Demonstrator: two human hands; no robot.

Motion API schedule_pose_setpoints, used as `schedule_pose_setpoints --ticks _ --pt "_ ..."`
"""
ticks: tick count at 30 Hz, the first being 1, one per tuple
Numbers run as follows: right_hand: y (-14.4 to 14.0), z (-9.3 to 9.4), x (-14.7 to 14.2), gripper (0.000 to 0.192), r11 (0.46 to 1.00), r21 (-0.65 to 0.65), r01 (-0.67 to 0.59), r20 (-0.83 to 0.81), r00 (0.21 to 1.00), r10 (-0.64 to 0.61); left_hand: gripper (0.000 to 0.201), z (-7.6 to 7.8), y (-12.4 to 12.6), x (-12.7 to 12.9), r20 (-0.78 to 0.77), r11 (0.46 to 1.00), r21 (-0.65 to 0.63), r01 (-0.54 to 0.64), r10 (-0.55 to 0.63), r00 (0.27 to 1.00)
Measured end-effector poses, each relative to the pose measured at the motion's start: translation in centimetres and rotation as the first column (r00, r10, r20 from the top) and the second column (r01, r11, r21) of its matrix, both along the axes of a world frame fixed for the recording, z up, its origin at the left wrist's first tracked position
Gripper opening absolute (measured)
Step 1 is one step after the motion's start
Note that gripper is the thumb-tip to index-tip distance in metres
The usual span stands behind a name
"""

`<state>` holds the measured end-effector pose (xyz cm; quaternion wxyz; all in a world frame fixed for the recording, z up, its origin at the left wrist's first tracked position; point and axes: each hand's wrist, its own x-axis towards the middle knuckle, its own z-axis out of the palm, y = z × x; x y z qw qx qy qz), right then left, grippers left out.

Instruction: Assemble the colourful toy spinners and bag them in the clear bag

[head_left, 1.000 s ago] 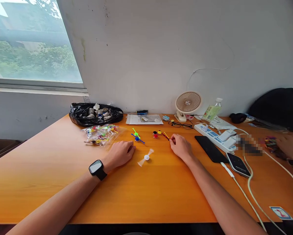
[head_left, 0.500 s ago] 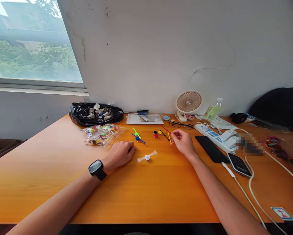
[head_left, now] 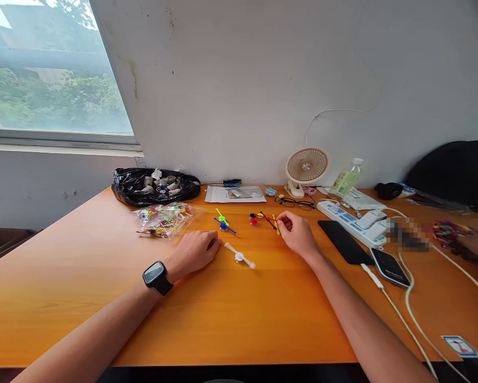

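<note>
My left hand [head_left: 197, 249], a black watch on its wrist, rests on the table in a loose fist; no object shows in it. Just right of it is a white two-armed spinner [head_left: 239, 257] on the tabletop. Between finger and thumb, my right hand [head_left: 297, 233] pinches a thin red stick [head_left: 269, 218]. Under and beside that stick lie a black stick, a yellow stick [head_left: 275, 225] and a small red round piece [head_left: 254, 220]. Beyond my left hand sits a blue and green spinner [head_left: 223, 222].
A clear bag of colourful parts [head_left: 165, 219] and a black plastic bag [head_left: 121, 186] are at the left. Towards the right are a small fan [head_left: 306, 166], glasses, a bottle [head_left: 345, 180], a power strip [head_left: 343, 218] and cables. Another person's hand [head_left: 476, 246] is at the far right.
The white spinner's arms have turned to a different angle. My right hand has shifted slightly left, and the red stick lies lower and flatter. Another person's hand has come further in at the right.
</note>
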<state>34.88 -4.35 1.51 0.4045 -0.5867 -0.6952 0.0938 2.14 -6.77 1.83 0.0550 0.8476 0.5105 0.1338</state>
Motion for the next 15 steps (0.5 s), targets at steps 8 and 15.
schedule_pose_setpoints --ticks 8,15 --pt "-0.33 0.17 0.19 0.013 0.999 -0.013 -0.036 0.184 0.982 0.038 0.033 -0.09 -0.05 -0.07 0.006 1.0 0.01 0.009 -0.009 1.0" --pt "-0.19 0.79 1.0 0.019 0.997 0.065 0.049 0.172 0.983 -0.06 0.034 -0.08 0.01 -0.12 -0.008 1.0 0.012 0.009 -0.009 1.0"
